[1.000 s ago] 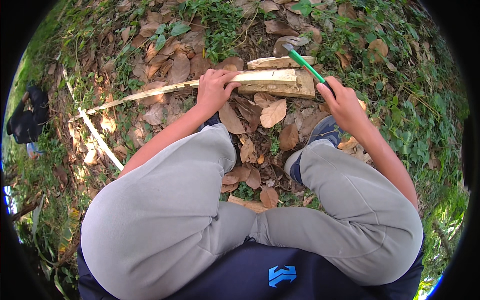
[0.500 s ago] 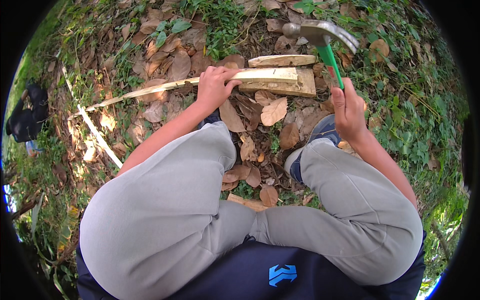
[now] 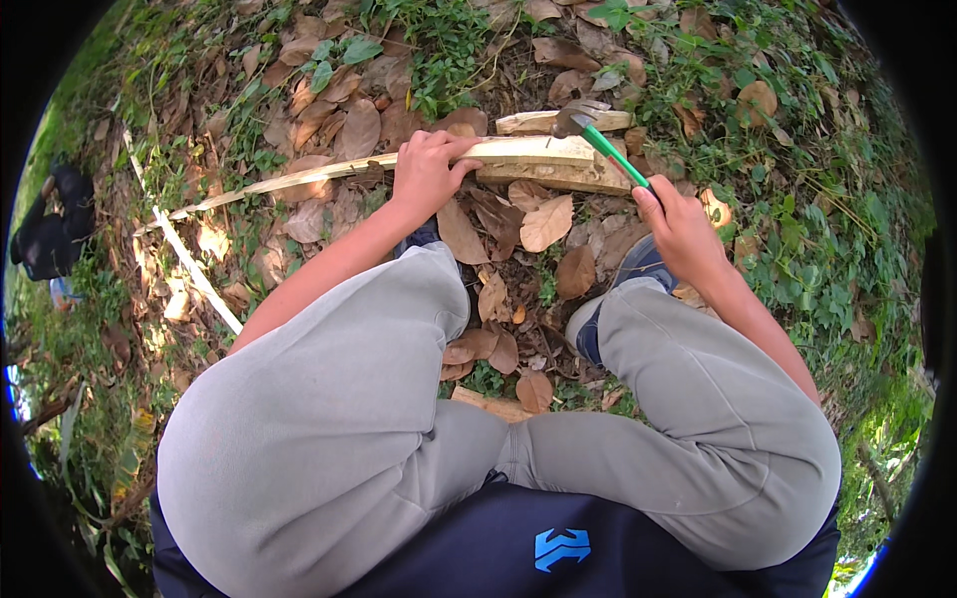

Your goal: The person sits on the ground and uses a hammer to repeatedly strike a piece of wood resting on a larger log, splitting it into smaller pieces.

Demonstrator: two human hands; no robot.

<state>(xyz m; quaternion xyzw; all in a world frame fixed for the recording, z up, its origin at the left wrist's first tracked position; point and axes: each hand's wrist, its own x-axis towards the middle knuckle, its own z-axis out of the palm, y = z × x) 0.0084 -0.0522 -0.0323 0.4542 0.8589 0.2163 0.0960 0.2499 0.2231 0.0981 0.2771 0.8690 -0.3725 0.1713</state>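
My left hand (image 3: 429,177) grips a long, pale wooden strip (image 3: 513,151), fingers over its top and thumb along the near side. The strip's right end rests on a short, thick board (image 3: 558,179) lying on the ground. A thin nail (image 3: 549,142) appears to stand in the strip near that end. My right hand (image 3: 682,227) is closed around the green handle of a claw hammer (image 3: 605,145). The hammer's head is low over the strip's right end, just right of the nail; whether it touches the wood I cannot tell.
A split wood piece (image 3: 513,123) lies just behind the strip. Another pale stick (image 3: 197,269) crosses the ground at left, and a wood piece (image 3: 493,403) lies between my legs. Dry leaves (image 3: 546,222) and green plants cover the ground. A person in dark clothes (image 3: 55,224) is at far left.
The hammer has swung down and to the left, from raised above the ground to low over the strip's end. My left hand keeps its place on the strip.
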